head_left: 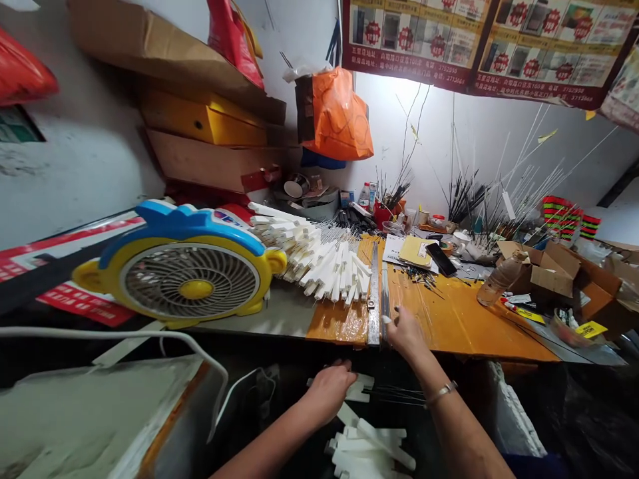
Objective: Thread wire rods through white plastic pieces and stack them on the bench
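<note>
My right hand (407, 334) is at the front edge of the table, its fingers pinched beside a steel ruler (373, 313) and a row of thin rods (385, 289). A small white tip shows at the fingers; what they hold is too small to make out. Lower down, below the table edge, my left hand (329, 392) curls over white strips (362, 387), its fingertips partly hidden. Thin black rods (399, 394) stick out to the right of these strips. More loose white strips (369, 449) lie in a pile under my left hand.
A blue and yellow fan (196, 289) stands left on the table. Beside it is a big heap of white sticks (334, 269). A phone (441, 258), a yellow pad (416, 251), a plastic bottle (499, 279) and cardboard boxes (554, 273) are on the right.
</note>
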Demonstrator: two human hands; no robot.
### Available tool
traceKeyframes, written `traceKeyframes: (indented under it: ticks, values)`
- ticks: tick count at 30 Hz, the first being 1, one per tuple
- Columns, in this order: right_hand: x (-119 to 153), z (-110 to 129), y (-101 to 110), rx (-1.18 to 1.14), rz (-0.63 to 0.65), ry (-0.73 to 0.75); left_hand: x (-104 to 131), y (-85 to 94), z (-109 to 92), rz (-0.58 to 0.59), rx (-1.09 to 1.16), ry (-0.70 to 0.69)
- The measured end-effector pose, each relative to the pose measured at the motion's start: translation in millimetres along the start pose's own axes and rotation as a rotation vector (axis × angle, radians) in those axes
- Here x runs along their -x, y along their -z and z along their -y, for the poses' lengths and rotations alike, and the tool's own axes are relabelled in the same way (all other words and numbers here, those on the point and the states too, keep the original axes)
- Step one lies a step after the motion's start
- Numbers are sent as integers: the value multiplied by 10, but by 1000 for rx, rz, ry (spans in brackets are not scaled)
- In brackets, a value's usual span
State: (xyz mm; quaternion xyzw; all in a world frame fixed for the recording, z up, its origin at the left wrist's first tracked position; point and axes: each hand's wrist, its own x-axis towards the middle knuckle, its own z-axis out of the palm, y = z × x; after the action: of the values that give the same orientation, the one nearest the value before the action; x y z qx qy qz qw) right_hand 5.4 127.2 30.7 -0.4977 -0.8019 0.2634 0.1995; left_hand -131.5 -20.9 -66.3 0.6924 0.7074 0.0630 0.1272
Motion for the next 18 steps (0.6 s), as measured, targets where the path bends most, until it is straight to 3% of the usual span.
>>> traceKeyframes:
  ticks: [5,10,14,18]
  values:
    - [-348,112,-191,28,120,-107,179,78,-80,10,52,-23]
    - [-382,-101,-70,-141,194,-276,415,-4,-342,97,149,-172]
    - [-281,-219,102,-363,232,-370,377,-126,-524,157,154,-248]
    - [112,-366,253,-633,336,-367,167,-250,-639,188,111,-254]
